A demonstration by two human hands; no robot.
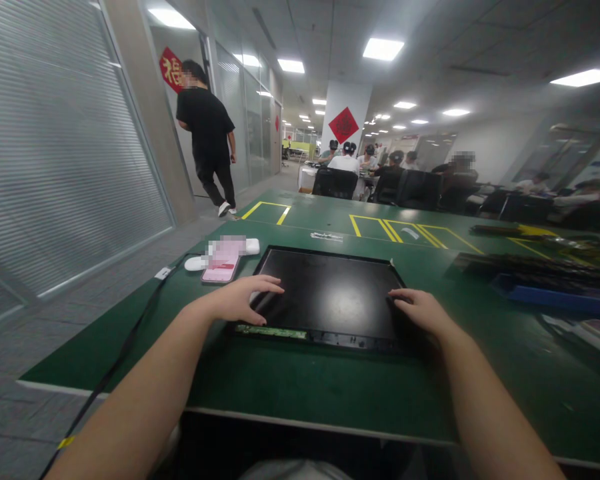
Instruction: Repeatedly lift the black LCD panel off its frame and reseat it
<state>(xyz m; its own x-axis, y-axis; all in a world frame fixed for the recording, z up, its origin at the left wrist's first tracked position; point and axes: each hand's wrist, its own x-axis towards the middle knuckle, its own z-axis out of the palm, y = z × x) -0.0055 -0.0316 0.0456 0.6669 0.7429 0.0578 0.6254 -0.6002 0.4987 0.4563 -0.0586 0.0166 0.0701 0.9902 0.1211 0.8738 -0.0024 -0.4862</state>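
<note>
A black LCD panel [330, 287] lies flat on the green table, its glossy face up and reflecting a ceiling light. Along its near edge runs a narrow green circuit board [273, 332]. My left hand [245, 297] is at the panel's left edge, thumb and fingers spread apart, fingertips over the dark surface. On the opposite side, my right hand [420, 308] rests its outstretched fingertips at the right edge. Neither hand shows a closed grip; the undersides of the fingers are hidden.
Left of the panel, a pink-screened phone [223, 263] lies by a white object [195, 264]. A black cable [125, 350] crosses the table's left edge. At right are a blue tray [560, 299] and dark strips. A person [207, 133] walks beyond; others sit behind.
</note>
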